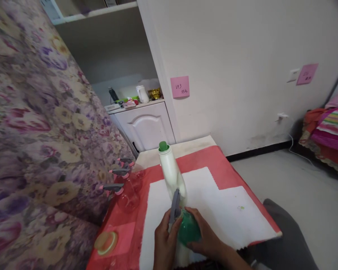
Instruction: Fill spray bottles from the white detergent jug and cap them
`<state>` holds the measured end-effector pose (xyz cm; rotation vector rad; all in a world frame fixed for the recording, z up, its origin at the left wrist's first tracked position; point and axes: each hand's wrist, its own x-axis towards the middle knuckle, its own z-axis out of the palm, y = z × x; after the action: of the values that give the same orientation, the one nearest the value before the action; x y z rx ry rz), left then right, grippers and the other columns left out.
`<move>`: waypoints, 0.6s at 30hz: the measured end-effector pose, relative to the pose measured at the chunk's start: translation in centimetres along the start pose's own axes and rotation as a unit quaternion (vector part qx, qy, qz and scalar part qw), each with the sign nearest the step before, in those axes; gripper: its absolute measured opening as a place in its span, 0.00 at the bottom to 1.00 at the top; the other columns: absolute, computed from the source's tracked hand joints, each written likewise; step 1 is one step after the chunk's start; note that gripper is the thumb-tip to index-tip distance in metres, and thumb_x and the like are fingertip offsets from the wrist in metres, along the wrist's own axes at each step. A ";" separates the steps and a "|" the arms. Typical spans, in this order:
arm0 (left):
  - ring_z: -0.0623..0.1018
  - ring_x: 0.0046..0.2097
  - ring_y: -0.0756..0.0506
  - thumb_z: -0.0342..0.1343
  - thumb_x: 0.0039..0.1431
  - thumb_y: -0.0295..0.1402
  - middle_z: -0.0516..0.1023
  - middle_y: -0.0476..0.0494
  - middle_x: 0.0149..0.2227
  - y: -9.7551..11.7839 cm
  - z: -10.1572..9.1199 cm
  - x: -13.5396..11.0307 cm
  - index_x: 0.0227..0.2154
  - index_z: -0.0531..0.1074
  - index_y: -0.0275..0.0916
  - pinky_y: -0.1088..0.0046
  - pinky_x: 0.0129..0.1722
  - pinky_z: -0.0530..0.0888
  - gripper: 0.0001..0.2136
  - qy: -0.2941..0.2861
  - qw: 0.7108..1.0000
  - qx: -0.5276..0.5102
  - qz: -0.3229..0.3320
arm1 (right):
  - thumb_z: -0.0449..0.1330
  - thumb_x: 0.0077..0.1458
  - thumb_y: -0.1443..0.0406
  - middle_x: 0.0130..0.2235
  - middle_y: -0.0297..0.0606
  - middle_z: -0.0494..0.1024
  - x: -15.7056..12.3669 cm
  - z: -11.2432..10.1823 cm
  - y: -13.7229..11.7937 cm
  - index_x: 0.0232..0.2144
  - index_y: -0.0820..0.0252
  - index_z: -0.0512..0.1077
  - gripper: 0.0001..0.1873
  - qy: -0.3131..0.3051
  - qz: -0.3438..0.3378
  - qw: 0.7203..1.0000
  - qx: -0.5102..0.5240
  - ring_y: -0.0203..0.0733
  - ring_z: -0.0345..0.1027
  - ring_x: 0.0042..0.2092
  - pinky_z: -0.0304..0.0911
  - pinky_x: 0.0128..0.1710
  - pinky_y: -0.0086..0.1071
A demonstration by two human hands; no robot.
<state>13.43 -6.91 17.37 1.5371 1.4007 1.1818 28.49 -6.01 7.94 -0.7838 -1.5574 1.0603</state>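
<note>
A small bottle with a green rounded body (188, 229) and a grey trigger spray head (174, 204) stands on a white cloth (214, 206). My left hand (163, 242) is closed on the grey spray head at the bottle's neck. Wrapped round the green body from the right is my right hand (208, 240). Just behind the bottle stands a tall white jug (172, 173) with a green cap (163, 146).
The white cloth lies over a red cover (231, 168) on a small table. Three clear pink spray bottles (128, 189) stand at its left edge beside a floral curtain (33, 123). A round lid (106, 242) lies near the front left. A white cabinet (146, 125) stands behind.
</note>
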 end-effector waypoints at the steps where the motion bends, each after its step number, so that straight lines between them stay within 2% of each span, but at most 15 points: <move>1: 0.81 0.42 0.41 0.59 0.56 0.44 0.84 0.44 0.43 0.0 0.0 0.0 0.44 0.76 0.42 0.71 0.43 0.76 0.16 -0.004 1.000 -0.005 -0.002 | 0.67 0.41 0.65 0.61 0.46 0.65 0.1 0.0 -0.3 0.61 0.53 0.55 0.45 -0.003 0.000 1.000 0.007 0.55 0.62 0.60 0.57 0.61 0.48; 7: 0.81 0.43 0.40 0.61 0.54 0.44 0.83 0.45 0.42 0.4 0.0 0.0 0.42 0.75 0.42 0.69 0.44 0.76 0.16 -0.003 1.000 -0.019 -0.024 | 0.67 0.43 0.65 0.59 0.45 0.67 0.4 -0.2 -1.5 0.60 0.53 0.57 0.43 -0.007 -0.006 1.000 0.025 0.54 0.64 0.59 0.59 0.59 0.47; 14: 0.81 0.40 0.41 0.67 0.44 0.39 0.82 0.46 0.34 -0.3 1.0 0.3 0.32 0.73 0.42 0.68 0.40 0.77 0.13 0.093 0.993 -0.062 -0.023 | 0.67 0.37 0.72 0.56 0.42 0.68 0.1 0.1 -0.5 0.59 0.51 0.57 0.46 0.000 0.029 1.000 -0.008 0.53 0.67 0.55 0.63 0.55 0.45; 18: 0.80 0.39 0.42 0.66 0.47 0.40 0.82 0.46 0.35 -0.6 0.8 0.3 0.33 0.73 0.42 0.69 0.40 0.76 0.12 0.061 0.997 -0.047 -0.022 | 0.67 0.36 0.73 0.57 0.42 0.67 0.1 0.1 -0.3 0.59 0.51 0.56 0.47 0.002 0.030 1.000 0.003 0.53 0.66 0.56 0.62 0.56 0.45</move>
<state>13.98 -6.45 16.63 1.3824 1.4288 1.3151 28.42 -6.04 8.25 -0.8320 -1.5357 1.1057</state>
